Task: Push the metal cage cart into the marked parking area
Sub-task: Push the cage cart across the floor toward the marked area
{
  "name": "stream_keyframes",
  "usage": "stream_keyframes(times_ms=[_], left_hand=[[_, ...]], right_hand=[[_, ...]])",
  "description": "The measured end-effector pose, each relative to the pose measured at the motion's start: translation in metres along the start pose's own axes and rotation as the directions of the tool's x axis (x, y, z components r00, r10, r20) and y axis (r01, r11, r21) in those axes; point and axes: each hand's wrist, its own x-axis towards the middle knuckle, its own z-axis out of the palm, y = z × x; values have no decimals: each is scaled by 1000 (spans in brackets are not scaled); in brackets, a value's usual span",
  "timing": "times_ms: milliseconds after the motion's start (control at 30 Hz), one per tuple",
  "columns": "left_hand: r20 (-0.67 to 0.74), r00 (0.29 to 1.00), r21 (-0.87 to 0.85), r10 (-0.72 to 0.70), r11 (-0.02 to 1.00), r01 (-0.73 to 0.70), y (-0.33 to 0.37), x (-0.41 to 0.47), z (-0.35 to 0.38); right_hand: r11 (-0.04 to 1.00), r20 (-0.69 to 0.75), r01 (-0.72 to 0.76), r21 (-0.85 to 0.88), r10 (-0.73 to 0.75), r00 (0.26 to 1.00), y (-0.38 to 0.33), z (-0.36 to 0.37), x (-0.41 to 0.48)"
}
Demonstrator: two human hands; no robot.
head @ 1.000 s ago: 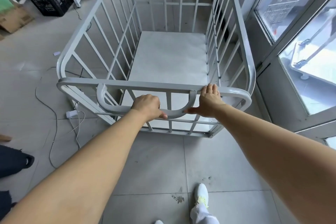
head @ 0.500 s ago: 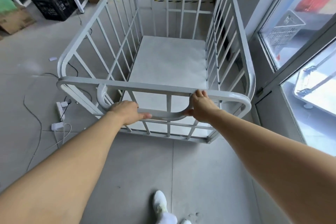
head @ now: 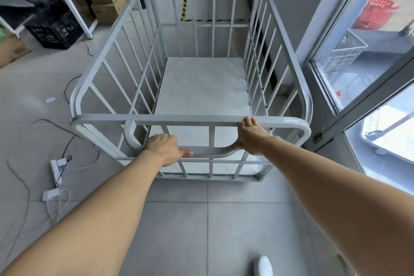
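Cage cart (head: 201, 87) handle (curved) in both grips.

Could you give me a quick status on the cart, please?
Left hand and right hand gripping cart handle. Striped floor tape ahead. Path looks clear.

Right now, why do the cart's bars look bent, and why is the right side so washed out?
Head view: the wide-angle lens bows the metal cage cart rails and stretches both forearms at the edges. Daylight through the window overexposes the lower right pane and puts glare on the rail near the right hand. The shelf area at top left is darker and slightly blurred.
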Motion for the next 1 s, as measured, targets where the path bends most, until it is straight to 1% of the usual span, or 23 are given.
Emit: stream_keyframes(times_ms=[67,333,533,733,900,1000], left_hand=[[2,1000,5,-12,1000,12,11,15,-10],[-44,996,-39,-74,997,72,50,94,-51],[-104,993,-33,-64,998,61,60,160,-71],[-85,995,-50,-43,998,38,56,232,-109],[-52,996,-74,-72,995,68,41,290,-140],[-28,994,-104,-105,989,101,32,329,-161]], right_hand=[[1000,9,-10,14,10,1000,15,-12,16],[996,15,49,-71,-48,999,67,-56,98],[991,15,73,-112,-72,997,92,-96,150],[990,33,45,-136,-41,999,95,-141,214],[995,56,13,-103,-7,998,89,-170,275],[996,45,19,-91,-15,999,88,-188,316]])
